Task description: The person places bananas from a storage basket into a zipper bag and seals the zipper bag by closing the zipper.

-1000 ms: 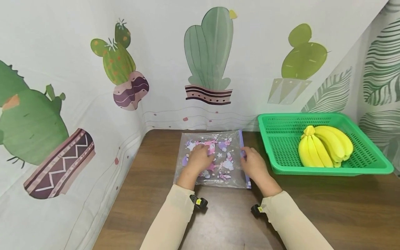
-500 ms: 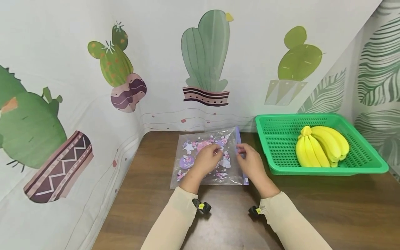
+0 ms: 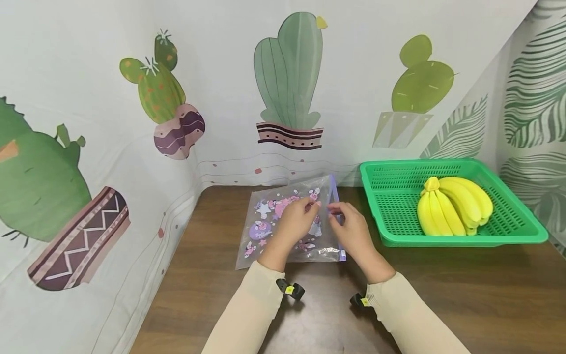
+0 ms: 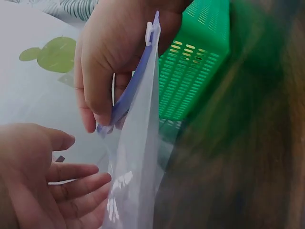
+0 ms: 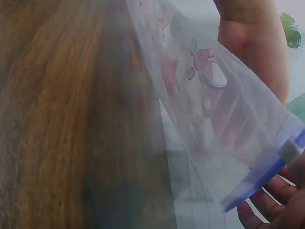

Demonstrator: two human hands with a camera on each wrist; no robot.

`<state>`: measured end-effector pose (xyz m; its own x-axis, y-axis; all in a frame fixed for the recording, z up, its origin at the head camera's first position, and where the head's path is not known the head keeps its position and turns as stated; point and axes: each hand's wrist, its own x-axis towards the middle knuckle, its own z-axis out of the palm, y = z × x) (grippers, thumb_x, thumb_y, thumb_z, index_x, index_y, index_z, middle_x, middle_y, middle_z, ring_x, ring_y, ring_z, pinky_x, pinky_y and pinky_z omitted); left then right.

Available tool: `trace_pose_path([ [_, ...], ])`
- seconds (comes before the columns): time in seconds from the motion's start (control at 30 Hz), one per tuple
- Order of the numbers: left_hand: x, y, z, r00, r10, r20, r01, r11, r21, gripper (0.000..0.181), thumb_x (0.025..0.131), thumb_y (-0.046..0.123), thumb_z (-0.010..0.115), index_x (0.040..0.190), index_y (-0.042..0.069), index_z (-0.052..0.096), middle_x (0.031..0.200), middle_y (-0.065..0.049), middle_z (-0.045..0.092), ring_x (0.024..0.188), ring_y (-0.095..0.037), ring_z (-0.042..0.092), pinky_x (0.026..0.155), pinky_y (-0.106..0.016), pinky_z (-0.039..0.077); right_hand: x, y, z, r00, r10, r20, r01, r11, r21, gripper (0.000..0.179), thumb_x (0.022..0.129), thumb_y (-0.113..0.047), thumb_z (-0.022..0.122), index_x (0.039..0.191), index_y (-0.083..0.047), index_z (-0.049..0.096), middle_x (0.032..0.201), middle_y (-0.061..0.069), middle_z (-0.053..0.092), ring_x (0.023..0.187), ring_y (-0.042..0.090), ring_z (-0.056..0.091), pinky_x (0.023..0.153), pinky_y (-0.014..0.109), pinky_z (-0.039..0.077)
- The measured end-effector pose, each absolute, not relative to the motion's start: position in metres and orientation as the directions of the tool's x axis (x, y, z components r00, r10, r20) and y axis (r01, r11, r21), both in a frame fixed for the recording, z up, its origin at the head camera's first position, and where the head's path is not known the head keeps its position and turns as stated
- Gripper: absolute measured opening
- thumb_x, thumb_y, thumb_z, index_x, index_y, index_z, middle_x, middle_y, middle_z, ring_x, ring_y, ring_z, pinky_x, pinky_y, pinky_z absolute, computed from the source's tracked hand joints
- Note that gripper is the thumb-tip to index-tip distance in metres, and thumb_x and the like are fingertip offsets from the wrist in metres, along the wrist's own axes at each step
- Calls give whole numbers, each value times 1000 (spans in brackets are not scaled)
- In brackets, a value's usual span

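Note:
A clear plastic zip bag (image 3: 265,231) with pink, purple and white cartoon prints lies on the table, its right side lifted. Along that raised side runs a purple zip strip (image 4: 136,81) with a small white slider (image 4: 149,34). My right hand (image 3: 353,228) pinches the strip near its middle, thumb and fingers on either side. Over the bag's printed face is my left hand (image 3: 294,221). In the left wrist view the left hand's fingers (image 4: 78,186) are loosely extended beside the plastic, thumb apart. The right wrist view shows the left hand through the clear plastic.
A green plastic basket (image 3: 380,206) stands to the right of the bag, holding yellow bananas (image 3: 457,206). The brown wooden table (image 3: 318,314) meets a white cactus-print cloth (image 3: 230,98) at the back and left.
The zip side of the bag has lifted and shifted left with my right hand. My left hand has moved right and up, from the bag's middle towards the zip strip.

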<state>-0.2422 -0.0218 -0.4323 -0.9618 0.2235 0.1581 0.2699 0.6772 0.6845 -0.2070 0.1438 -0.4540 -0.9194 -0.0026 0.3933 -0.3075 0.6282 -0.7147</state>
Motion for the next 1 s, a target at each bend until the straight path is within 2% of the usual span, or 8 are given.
trace_pose_path([
  [0.23, -242, -17, -421, -967, 202, 154, 251, 656, 712, 37, 102, 38, 53, 115, 9, 72, 89, 0, 72, 76, -13, 66, 72, -30, 54, -201, 139, -451, -890, -48, 454, -380, 629, -678, 18, 92, -8, 68, 110, -6, 71, 108, 9, 69, 102, 27, 68, 86, 46, 55],
  [0.37, -241, -15, -417, -972, 179, 154, 235, 674, 701, 32, 100, 40, 55, 98, 12, 70, 75, 2, 65, 65, -12, 57, 61, -26, 47, -201, 136, -450, -857, -54, 512, -424, 639, -642, 15, 91, -6, 70, 105, -6, 72, 104, 8, 70, 101, 26, 69, 88, 43, 55],
  [0.47, -241, -13, -415, -976, 153, 157, 219, 692, 688, 30, 97, 41, 57, 85, 15, 63, 66, 3, 57, 61, -14, 53, 56, -26, 41, -200, 134, -451, -832, -59, 552, -451, 652, -609, 12, 88, -5, 73, 100, -7, 71, 101, 8, 71, 100, 27, 69, 88, 43, 55],
  [0.57, -240, -12, -414, -978, 138, 158, 209, 708, 675, 32, 95, 42, 58, 78, 15, 58, 62, 3, 53, 60, -15, 51, 54, -27, 38, -199, 132, -450, -810, -67, 582, -473, 660, -583, 13, 86, -3, 74, 96, -7, 69, 98, 9, 72, 99, 28, 67, 86, 44, 54],
  [0.77, -241, -13, -412, -978, 145, 146, 206, 733, 649, 32, 97, 41, 59, 77, 15, 58, 63, 3, 55, 58, -14, 50, 52, -25, 38, -197, 129, -448, -792, -85, 605, -496, 668, -555, 14, 84, -2, 75, 94, -7, 68, 96, 8, 72, 96, 28, 66, 84, 45, 54],
  [1.0, -240, -14, -412, -962, 185, 202, 271, 752, 601, 25, 97, 28, 56, 78, 14, 63, 68, 2, 61, 58, -12, 51, 52, -23, 38, -195, 128, -448, -788, -109, 606, -514, 659, -550, 13, 85, -3, 74, 95, -9, 68, 95, 6, 72, 96, 26, 65, 83, 42, 54],
])
